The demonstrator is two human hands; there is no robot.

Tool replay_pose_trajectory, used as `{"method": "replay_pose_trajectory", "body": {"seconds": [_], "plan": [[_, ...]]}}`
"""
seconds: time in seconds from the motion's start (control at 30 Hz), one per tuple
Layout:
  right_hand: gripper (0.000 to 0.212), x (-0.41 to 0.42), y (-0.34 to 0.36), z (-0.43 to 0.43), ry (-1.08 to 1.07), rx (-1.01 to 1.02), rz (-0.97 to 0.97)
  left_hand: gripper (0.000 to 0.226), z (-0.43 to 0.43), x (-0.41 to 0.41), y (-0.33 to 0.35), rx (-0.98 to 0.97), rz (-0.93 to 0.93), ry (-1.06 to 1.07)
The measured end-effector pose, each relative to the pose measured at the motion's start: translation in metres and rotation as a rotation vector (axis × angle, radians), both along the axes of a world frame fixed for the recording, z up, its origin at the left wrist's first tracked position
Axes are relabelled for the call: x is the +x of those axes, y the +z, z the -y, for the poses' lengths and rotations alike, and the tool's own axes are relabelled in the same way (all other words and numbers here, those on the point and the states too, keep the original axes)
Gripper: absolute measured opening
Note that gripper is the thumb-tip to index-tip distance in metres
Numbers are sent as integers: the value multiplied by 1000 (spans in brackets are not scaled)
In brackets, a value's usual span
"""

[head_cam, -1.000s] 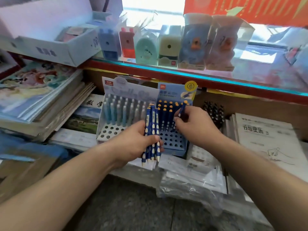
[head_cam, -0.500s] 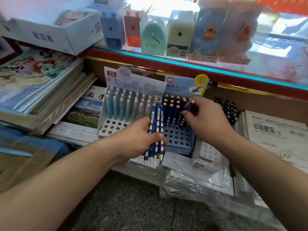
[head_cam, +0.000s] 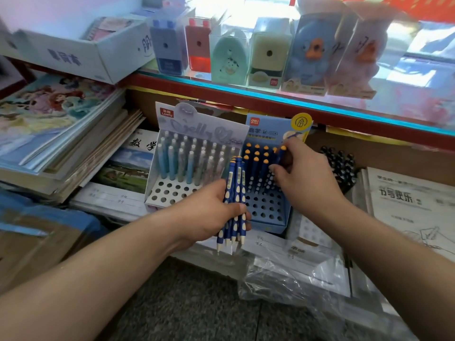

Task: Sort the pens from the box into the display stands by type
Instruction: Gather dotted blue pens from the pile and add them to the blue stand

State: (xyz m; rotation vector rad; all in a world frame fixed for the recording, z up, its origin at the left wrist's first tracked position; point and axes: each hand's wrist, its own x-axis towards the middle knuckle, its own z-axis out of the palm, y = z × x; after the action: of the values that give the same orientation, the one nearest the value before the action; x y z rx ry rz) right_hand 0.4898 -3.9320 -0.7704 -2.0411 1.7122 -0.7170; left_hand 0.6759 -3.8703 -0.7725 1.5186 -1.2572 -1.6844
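As before, pen between right fingers

Shop shelving, close range. Glass shelf with red-and-teal front edge running across the top; boxed sharpeners lined up on it, strong daylight behind. White carton top left. Stacked books left, printed workbook right. Crumpled clear plastic wrap bottom right. Grey speckled floor below.
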Motion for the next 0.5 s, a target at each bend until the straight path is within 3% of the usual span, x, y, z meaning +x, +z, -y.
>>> {"method": "replay_pose_trajectory", "body": {"seconds": [0.2,0.5], "plan": [[32,6,0,-1,39,-28,-70,20,0,-2,2,7,-3,-12],[30,8,4,2,68,-97,-243,21,-1,-2,5,6,-16,-20]]}}
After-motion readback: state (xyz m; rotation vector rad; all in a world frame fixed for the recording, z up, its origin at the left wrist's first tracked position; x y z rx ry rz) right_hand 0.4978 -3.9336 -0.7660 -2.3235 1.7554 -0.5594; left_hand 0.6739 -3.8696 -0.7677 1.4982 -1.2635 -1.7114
